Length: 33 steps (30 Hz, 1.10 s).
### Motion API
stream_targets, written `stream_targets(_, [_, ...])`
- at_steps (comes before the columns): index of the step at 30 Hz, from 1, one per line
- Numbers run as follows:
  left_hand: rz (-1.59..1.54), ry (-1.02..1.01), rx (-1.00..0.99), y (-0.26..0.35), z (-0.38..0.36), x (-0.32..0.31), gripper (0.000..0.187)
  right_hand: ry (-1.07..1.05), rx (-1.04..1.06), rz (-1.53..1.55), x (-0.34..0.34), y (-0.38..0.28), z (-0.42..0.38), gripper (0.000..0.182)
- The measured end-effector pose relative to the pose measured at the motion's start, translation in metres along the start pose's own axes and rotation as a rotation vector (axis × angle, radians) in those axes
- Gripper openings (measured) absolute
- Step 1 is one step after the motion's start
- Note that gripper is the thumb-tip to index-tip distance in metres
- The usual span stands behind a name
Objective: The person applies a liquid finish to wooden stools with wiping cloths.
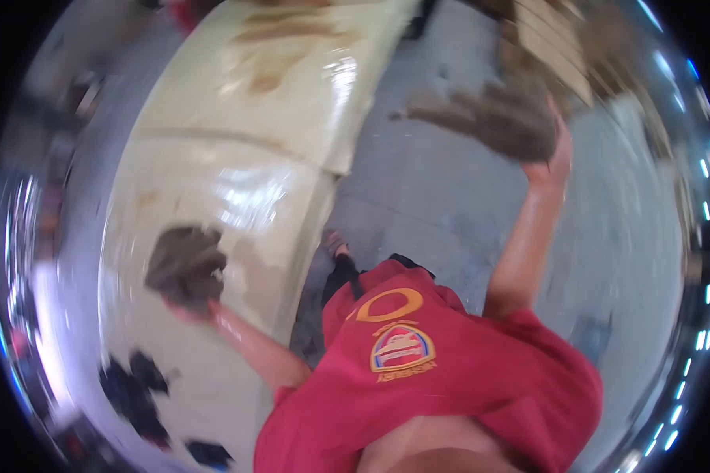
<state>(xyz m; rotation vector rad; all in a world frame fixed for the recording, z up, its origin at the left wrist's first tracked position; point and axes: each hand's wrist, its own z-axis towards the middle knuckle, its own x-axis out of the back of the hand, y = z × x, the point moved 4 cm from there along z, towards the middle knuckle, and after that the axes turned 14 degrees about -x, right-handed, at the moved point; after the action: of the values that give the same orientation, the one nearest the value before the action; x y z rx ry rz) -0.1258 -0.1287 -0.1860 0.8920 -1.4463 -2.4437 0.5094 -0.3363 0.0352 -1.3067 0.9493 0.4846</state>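
Note:
Motion smears both hands. My left hand (188, 309) is stretched out over the pale, wet-looking table (237, 134) and grips a crumpled dark brown bundle (183, 264) that looks like wet cloth. The bundle covers most of its fingers. Raised over the floor at the right, my right hand (560, 150) is wrapped against a larger grey-brown bundle (497, 118). A thin end of that bundle trails out to the left. I cannot tell the exact material of either bundle.
Brown stains (292, 31) mark the table's far end, and a seam crosses its glossy top. Several black pieces (134, 390) lie at its near left. The grey floor (418, 189) runs along the right, with a tan boxy shape (556, 47) at the far right.

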Motion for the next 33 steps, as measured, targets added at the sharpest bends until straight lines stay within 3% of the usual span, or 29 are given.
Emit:
stream_targets(1, [0.266, -0.002, -0.227, 0.001, -0.004, -0.005, 0.044, -0.306, 0.045, 0.040, -0.053, -0.012, 0.008, 0.040])
stream_targets(2, [0.455, -0.083, -0.267, -0.032, -0.002, 0.026, 0.039, -0.243, 0.311, -0.021, -0.059, -0.033, 0.007, 0.049])
stream_targets(3, [0.050, 0.081, -0.063, -0.031, -0.012, 0.004, 0.039, -0.343, 0.453, -0.013, -0.059, -0.050, 0.019, 0.056])
stream_targets(4, [0.167, 0.001, -0.052, -0.057, -0.015, 0.021, 0.042, -0.448, 0.576, 0.006, -0.050, -0.061, 0.036, 0.063])
stream_targets(5, [0.284, -0.081, -0.047, -0.086, -0.016, 0.041, 0.045, -0.120, 0.696, -0.264, -0.032, -0.060, 0.065, 0.068])
stream_targets(6, [-0.003, -0.015, 0.173, -0.144, -0.015, 0.074, 0.048, -0.112, 0.619, -0.242, -0.023, -0.057, 0.080, 0.073])
stream_targets(7, [-0.050, 0.064, 0.292, -0.160, -0.019, 0.103, 0.050, -0.103, 0.542, -0.219, -0.014, -0.054, 0.095, 0.078])
stream_targets(9, [-0.121, 0.254, 0.521, -0.210, -0.036, 0.104, 0.052, -0.402, 0.216, 0.069, -0.007, -0.035, 0.148, 0.087])
stream_targets(11, [-0.193, 0.456, 0.720, -0.232, -0.061, 0.104, 0.054, -0.434, 0.090, 0.178, -0.025, 0.009, 0.155, 0.096])
stream_targets(12, [-0.217, 0.476, 0.776, -0.232, -0.074, 0.091, 0.055, -0.480, 0.018, 0.310, -0.033, 0.039, 0.152, 0.100])
stream_targets(14, [-0.266, 0.415, 0.831, -0.230, -0.093, 0.058, 0.055, -0.374, -0.231, 0.408, -0.034, 0.089, 0.149, 0.099])
stream_targets(16, [-0.337, 0.335, 0.839, -0.219, -0.108, 0.009, 0.056, -0.353, -0.316, 0.551, -0.008, 0.120, 0.163, 0.093])
stream_targets(19, [-0.473, 0.289, 0.796, -0.188, -0.128, -0.059, 0.057, 0.121, -0.594, 0.057, 0.069, 0.167, 0.201, 0.084])
stream_targets(21, [-0.574, 0.295, 0.728, -0.155, -0.139, -0.103, 0.057, 0.014, -0.776, -0.404, 0.179, 0.239, 0.215, 0.069])
stream_targets(23, [-0.647, 0.315, 0.666, -0.123, -0.147, -0.136, 0.058, -0.093, -1.350, -0.767, 0.191, 0.252, 0.192, 0.056])
stream_targets(25, [-0.669, 0.347, 0.621, -0.093, -0.140, -0.166, 0.058, 0.091, -1.420, -0.953, 0.314, 0.310, 0.175, 0.049])
stream_targets(27, [-0.680, 0.377, 0.598, -0.070, -0.131, -0.189, 0.056, 0.154, -1.513, -0.218, 0.301, 0.300, 0.184, 0.056])
stream_targets(29, [-0.545, 0.350, 0.534, -0.056, -0.133, -0.185, 0.053, 0.103, -1.467, -0.334, 0.290, 0.290, 0.192, 0.061])
stream_targets(31, [-0.184, 0.312, 0.582, -0.033, -0.139, -0.166, 0.053, -0.011, -1.419, -0.295, 0.220, 0.242, 0.228, 0.066])
stream_targets(33, [0.115, 0.269, 0.575, 0.006, -0.144, -0.148, 0.052, 0.025, -1.446, 0.165, 0.175, 0.208, 0.249, 0.065])
